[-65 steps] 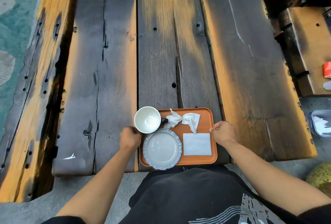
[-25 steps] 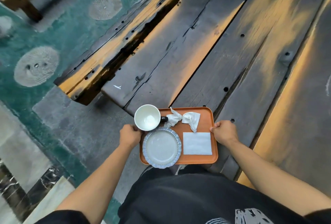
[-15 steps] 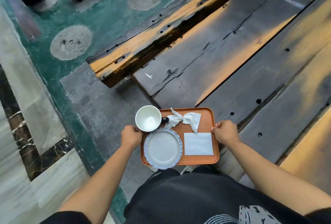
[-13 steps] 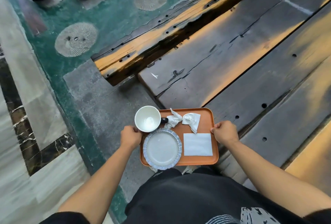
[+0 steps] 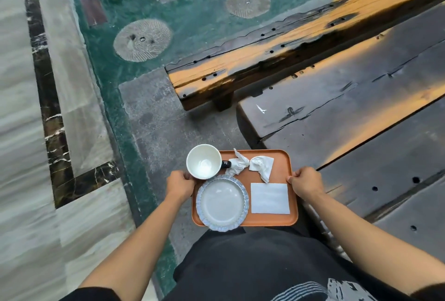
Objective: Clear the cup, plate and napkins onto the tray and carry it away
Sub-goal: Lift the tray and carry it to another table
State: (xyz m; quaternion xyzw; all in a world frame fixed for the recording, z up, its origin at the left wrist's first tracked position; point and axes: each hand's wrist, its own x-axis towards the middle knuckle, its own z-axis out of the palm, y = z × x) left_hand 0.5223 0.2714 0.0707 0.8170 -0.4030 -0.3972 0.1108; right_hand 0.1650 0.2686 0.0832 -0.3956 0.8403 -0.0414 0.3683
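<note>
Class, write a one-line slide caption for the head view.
Both hands, left and right, grip an orange plastic tray bearing white cup, plate and napkins.

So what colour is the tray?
Orange tray, seen in the head view, the only one.

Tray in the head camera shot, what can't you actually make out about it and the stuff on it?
- Tray: its underside, hidden by its own top.
- Left hand and right hand: fingertips curl under the tray's edges, out of view.
- Cup: its handle is mostly hidden behind a crumpled napkin.
- Folded napkin: whether one sheet or several, too flat to tell.
</note>
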